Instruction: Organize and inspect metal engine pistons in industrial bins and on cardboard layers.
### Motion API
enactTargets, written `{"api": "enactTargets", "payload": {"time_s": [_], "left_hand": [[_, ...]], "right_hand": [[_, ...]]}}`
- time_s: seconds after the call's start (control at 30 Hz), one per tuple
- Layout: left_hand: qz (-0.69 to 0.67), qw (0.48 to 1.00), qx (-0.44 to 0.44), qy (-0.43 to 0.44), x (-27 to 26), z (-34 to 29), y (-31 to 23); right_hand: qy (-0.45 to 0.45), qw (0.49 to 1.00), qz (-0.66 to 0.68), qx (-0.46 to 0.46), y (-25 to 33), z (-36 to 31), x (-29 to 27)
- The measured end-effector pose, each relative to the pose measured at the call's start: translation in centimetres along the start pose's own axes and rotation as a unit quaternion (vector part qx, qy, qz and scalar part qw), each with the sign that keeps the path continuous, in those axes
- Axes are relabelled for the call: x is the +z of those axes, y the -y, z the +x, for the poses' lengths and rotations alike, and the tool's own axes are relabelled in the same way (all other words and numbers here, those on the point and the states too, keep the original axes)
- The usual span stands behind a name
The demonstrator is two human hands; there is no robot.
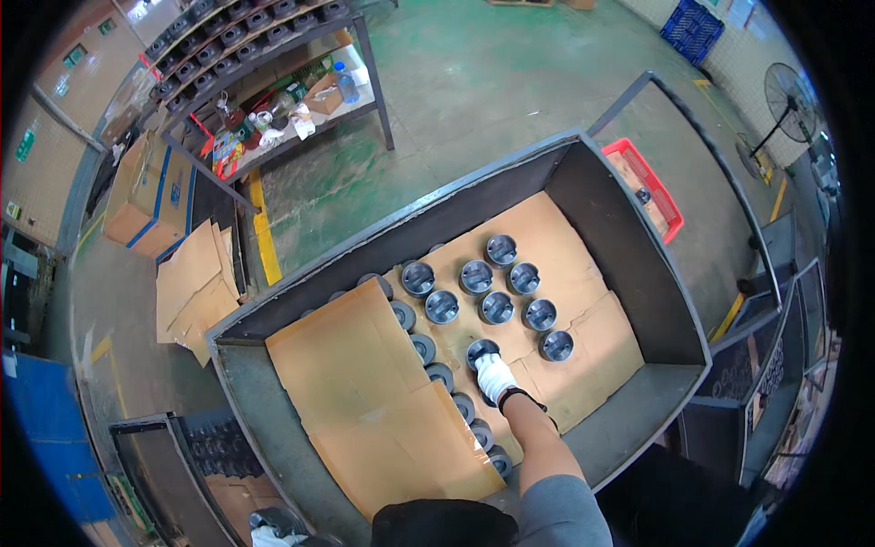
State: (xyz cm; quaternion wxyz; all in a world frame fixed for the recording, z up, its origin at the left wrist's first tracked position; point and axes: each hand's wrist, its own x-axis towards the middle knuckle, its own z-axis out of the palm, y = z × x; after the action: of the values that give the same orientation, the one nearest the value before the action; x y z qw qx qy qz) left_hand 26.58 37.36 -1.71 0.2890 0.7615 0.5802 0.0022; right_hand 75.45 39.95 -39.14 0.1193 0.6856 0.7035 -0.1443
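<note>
I have a grey metal bin (624,242) in view, brown cardboard (592,365) lining its floor. At the lower-left edge the left hand (271,538) is mostly cut off, its fingers unreadable. My white-gloved right hand (495,375) sets its fingertips at a standing piston's (481,346) near rim, on the cardboard; I cannot tell whether they pinch.
</note>
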Motion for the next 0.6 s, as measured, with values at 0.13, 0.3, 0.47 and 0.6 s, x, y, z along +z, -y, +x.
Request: {"api": "enactTargets", "payload": {"time_s": [0.13, 0.3, 0.47, 0.6], "left_hand": [[-0.421, 0.899, -0.104, 0.063, 0.5, -3.8, 7.2], [-0.928, 0.236, -0.285, 0.049, 2.1, -2.2, 12.9], [-0.942, 0.116, -0.274, 0.155, 3.7, -1.7, 11.8], [-0.928, 0.041, -0.296, 0.222, 2.0, -4.8, 12.2]], "right_hand": [[-0.097, 0.959, 0.168, 0.207, -0.9, -6.7, -4.3], [-0.259, 0.891, 0.249, 0.276, 5.7, -13.2, -16.4], [-0.249, 0.929, 0.073, 0.265, 16.3, -28.4, -27.8], [-0.201, 0.926, 0.074, 0.312, 26.5, -39.1, -30.3]]}}
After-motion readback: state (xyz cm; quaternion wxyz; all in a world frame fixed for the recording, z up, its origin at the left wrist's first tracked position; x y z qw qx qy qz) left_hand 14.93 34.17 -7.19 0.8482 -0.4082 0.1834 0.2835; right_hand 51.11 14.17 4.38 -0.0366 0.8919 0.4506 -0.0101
